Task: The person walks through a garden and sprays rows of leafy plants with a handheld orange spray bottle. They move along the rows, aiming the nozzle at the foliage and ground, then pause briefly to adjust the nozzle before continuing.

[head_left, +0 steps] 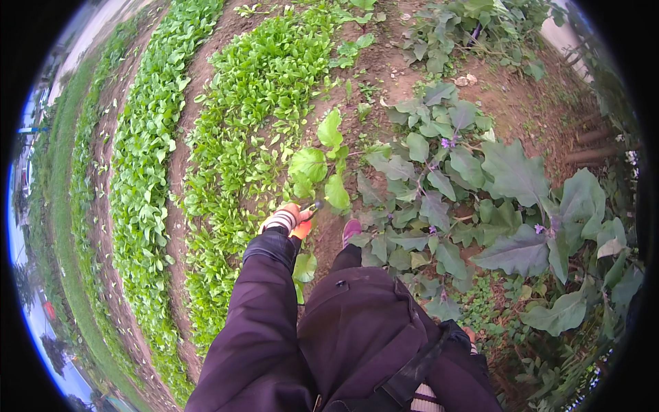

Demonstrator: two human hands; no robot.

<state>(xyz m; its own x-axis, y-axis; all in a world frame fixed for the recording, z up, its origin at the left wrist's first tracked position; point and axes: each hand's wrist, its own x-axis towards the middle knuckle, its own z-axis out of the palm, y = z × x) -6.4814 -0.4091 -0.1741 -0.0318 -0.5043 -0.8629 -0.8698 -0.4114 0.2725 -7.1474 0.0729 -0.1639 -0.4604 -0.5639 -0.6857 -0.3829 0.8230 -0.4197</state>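
Note:
My left hand (294, 215), in a striped cuff, reaches forward over the edge of a leafy green bed. Its fingers are closed around a small tool with an orange handle (301, 229) and a dark tip (315, 204); its exact kind does not show. Just beyond the tip stands a taller plant with broad light-green leaves (309, 163). Of my right hand (470, 335), only a small part shows beside the dark sleeve at the lower right, near low green plants. Its fingers are hidden.
Eggplant plants (439, 178) with purple flowers spread along the right. Rows of leafy greens (147, 151) run down the left, with bare soil (199, 75) between them. My pink shoe (351, 231) stands on soil beside the eggplants. Wooden poles (594, 144) lie at the far right.

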